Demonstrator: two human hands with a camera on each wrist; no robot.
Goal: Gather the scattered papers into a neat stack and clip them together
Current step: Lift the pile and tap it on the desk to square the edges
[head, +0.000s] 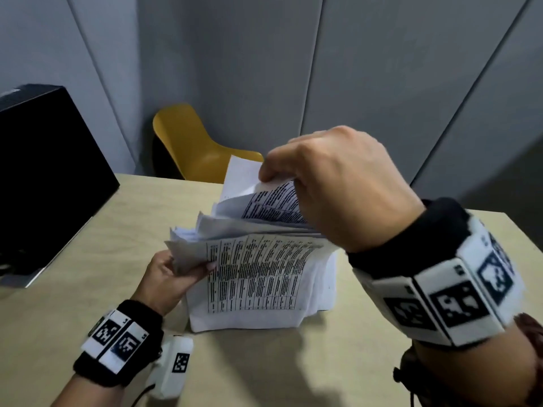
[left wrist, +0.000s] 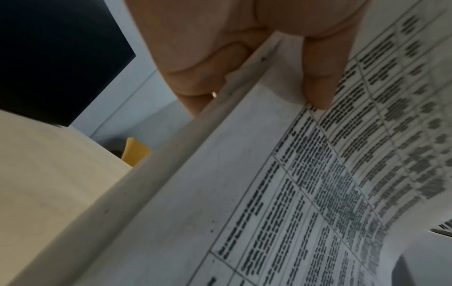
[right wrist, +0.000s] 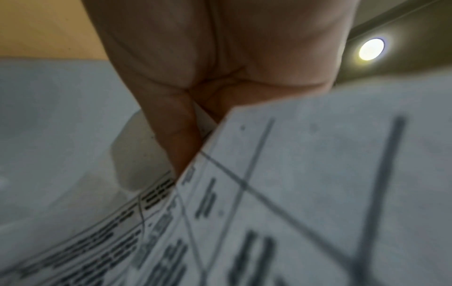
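A loose stack of printed papers (head: 258,277) with black tables stands on its edge on the beige table (head: 73,289), its sheets fanned apart. My left hand (head: 173,271) pinches the stack's left edge, thumb on the front sheet (left wrist: 244,193) and fingers behind. My right hand (head: 332,183) is raised above the stack and pinches the top corner of several sheets (right wrist: 293,174). No clip shows in any view.
A black box (head: 44,177) stands at the table's left. A yellow chair (head: 194,148) sits behind the far table edge, in front of grey wall panels. A white tagged device (head: 173,365) hangs by my left wrist.
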